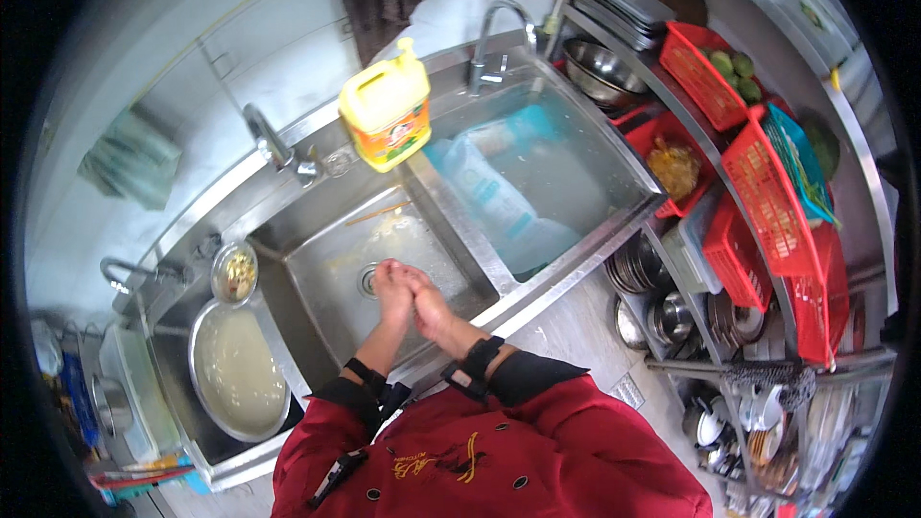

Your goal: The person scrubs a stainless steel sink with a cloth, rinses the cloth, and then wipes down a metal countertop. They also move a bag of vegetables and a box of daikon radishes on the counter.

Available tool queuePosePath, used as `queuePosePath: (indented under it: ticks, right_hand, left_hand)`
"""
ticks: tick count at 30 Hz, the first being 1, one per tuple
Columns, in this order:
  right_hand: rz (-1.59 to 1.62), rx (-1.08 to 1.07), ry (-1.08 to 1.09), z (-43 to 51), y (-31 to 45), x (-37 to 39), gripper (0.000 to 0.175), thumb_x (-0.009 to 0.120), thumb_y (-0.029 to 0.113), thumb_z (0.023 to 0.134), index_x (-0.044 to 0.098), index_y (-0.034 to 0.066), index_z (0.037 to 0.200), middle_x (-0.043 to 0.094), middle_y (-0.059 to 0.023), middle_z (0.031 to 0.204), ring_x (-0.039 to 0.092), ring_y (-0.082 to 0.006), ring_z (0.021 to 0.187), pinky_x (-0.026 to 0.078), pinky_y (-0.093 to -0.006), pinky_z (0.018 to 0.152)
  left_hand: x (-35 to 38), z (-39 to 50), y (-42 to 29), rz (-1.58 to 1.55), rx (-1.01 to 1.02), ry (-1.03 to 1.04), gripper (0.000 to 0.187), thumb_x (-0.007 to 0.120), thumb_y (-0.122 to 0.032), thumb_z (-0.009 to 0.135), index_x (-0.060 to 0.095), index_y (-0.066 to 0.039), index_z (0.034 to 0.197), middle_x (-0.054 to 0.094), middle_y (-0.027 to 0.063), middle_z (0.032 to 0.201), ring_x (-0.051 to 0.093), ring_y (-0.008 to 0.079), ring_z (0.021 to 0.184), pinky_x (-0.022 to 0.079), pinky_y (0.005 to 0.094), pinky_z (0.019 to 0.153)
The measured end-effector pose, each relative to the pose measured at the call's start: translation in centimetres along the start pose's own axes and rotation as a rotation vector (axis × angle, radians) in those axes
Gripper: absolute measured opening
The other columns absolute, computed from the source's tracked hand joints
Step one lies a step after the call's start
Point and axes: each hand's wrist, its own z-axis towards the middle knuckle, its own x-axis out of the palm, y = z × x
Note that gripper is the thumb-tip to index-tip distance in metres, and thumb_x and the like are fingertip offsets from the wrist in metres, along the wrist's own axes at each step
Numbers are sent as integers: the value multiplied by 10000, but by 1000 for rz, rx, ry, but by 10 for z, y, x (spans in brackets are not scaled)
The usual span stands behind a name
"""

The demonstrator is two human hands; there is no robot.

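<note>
My left hand (393,298) and my right hand (430,311) are pressed together, palm to palm, above the middle basin (327,288) of a stainless steel sink. Nothing shows between them, but the inner fingers are hidden. Just left of the fingertips, a round drain (368,280) is partly covered by my left hand. Beyond them, a wooden chopstick (378,213) lies on the basin floor beside whitish residue (394,232). A yellow detergent jug (385,115) with a pump top stands at the back, by the divider.
Packages (493,191) lie in the water-filled right basin. A gooseneck faucet (270,140) rises behind the middle basin. At left are a metal bowl of cloudy liquid (241,374) and a small bowl of food pieces (236,273). Red baskets (773,201) crowd the right-hand shelves.
</note>
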Motion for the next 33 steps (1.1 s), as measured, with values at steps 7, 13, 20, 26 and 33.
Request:
queuePosePath:
  ticks: [7, 13, 20, 26, 33]
  right_hand:
    - [-394, -118, -20, -13, 69, 14, 771, 641, 377, 849, 278, 75, 1459, 348, -214, 1432, 317, -313, 1352, 283, -388, 1096]
    - [-1239, -226, 707, -7, 131, 9, 1028, 847, 257, 614, 285, 147, 1467, 275, -276, 1457, 288, -420, 1348, 329, -444, 1091]
    - [-1783, -395, 621, 8, 158, 17, 913, 814, 76, 600, 349, 90, 1386, 505, -292, 1174, 560, -449, 1050, 483, -423, 896]
    - [-1859, -425, 315, 10, 145, 12, 426, 730, 86, 692, 543, 1, 1066, 638, -257, 969, 633, -398, 940, 525, -447, 795]
    - [-1846, -242, 179, 10, 125, -10, 241, 593, 106, 759, 619, 1, 974, 657, -260, 932, 632, -420, 908, 519, -481, 789]
  left_hand:
    - [-13, -42, -67, -543, -397, 465, 511, 487, -157, 980, 263, -126, 1438, 459, 111, 1335, 483, 267, 1222, 451, 499, 943]
    - [-34, -7, -92, -414, -464, 784, 723, 637, 24, 795, 269, -60, 1412, 497, 143, 1259, 584, 267, 1094, 550, 396, 787]
    - [-18, 16, -141, 174, -259, 691, 598, 680, 18, 706, 452, -19, 1258, 595, 105, 1036, 638, 213, 873, 570, 366, 571]
    - [8, 22, -149, 865, -38, 713, 412, 680, -135, 726, 596, 9, 1104, 661, 189, 881, 667, 297, 794, 538, 418, 635]
    - [19, 14, -103, 1123, 386, 479, 232, 630, -254, 766, 667, -58, 884, 679, 193, 864, 655, 385, 802, 529, 459, 716]
